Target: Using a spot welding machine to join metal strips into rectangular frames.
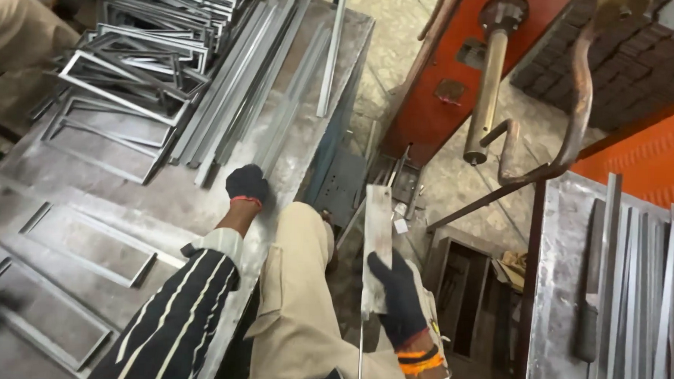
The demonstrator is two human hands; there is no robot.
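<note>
Head view: right hand (399, 300) is closed on a flat metal strip (377, 228), gripped at its near end.
Left hand (247, 185): fingers are curled on the workbench (202, 196); nothing held can be told.
Handling: stiff, light, sharp-edged, judged.

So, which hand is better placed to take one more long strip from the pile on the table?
Probably the left hand: it rests on the metal table right at the ends of the long strips. The right hand is shut on a flat metal piece, away from that table.

1. I saw a grey steel table (165, 187) on my left, carrying stacked rectangular metal frames (132, 63) and long flat strips (259, 75).
2. A second metal table (561, 294) on my right held parallel metal bars (639, 297).
</note>
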